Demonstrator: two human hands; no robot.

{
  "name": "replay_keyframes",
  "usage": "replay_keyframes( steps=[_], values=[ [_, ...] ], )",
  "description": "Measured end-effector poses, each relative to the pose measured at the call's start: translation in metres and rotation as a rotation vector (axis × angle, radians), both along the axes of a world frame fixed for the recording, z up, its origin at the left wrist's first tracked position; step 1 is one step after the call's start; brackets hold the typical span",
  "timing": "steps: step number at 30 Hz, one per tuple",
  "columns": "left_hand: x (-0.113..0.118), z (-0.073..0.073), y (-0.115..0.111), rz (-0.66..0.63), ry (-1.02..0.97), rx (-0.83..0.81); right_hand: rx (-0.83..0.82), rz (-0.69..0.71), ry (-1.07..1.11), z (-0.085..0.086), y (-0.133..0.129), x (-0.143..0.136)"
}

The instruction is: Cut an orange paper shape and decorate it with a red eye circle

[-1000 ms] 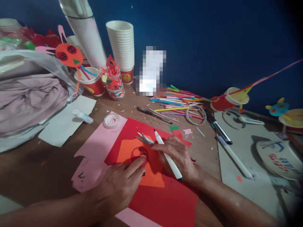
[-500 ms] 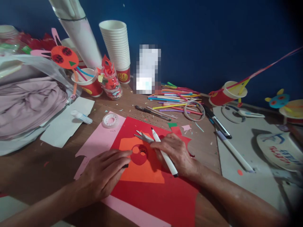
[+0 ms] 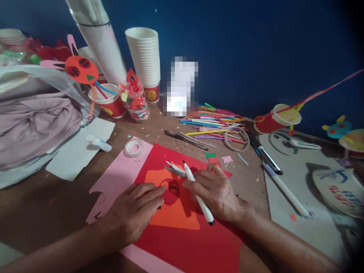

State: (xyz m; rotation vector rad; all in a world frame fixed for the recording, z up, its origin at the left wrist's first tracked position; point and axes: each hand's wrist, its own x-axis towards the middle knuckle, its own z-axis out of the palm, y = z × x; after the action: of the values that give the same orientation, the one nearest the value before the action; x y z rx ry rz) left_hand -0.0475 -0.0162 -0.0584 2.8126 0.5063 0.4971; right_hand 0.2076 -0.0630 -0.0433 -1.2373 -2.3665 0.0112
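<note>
Head view: L hand (image 3: 129, 212) mid-frame, fingers side by side, tips at L edge of red disc (image 3: 171, 197); can't tell if clamped on anything. Disc on orange paper (image 3: 182, 219), approx. centre. R hand (image 3: 220, 193), just R of centre, clamped on white marker (image 3: 201, 203), w/ scissors (image 3: 178, 171) jutting from same grip. Disc prob. v. light, thin, easily creased: take by rim. Marker stiff, smooth: hold mid-barrel.

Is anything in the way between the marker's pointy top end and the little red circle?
Yes, scissors poke out between the tip of the white marker and the red circle. The right hand holds both tools. The left hand covers the circle's left edge.
</note>
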Motion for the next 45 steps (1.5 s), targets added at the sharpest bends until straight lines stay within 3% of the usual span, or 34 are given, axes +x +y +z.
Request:
replay_keyframes(
  steps=[7,12,19,26,31,37,45],
  values=[
    [-0.001,0.001,0.0,0.0,-0.001,0.079,-0.061,-0.07,0.035,-0.001,-0.001,-0.003],
    [-0.002,0.006,0.002,-0.022,-0.041,0.087,-0.111,-0.107,0.22,0.006,-0.001,-0.011],
    [-0.002,0.005,-0.001,-0.006,-0.08,0.052,-0.32,-0.097,0.489,0.016,-0.001,-0.01],
    [-0.002,0.007,-0.004,0.016,-0.052,-0.001,-0.609,-0.316,0.828,0.011,-0.005,-0.02],
    [-0.001,0.005,-0.006,0.02,-0.06,0.029,-0.558,-0.346,0.797,0.008,-0.003,-0.034],
    [-0.001,-0.001,-0.006,0.01,-0.089,0.012,-0.443,-0.287,0.678,0.007,0.0,-0.041],
    [-0.003,0.002,-0.006,-0.009,-0.063,0.009,-0.496,-0.25,0.67,0.001,0.001,-0.041]
  ],
)
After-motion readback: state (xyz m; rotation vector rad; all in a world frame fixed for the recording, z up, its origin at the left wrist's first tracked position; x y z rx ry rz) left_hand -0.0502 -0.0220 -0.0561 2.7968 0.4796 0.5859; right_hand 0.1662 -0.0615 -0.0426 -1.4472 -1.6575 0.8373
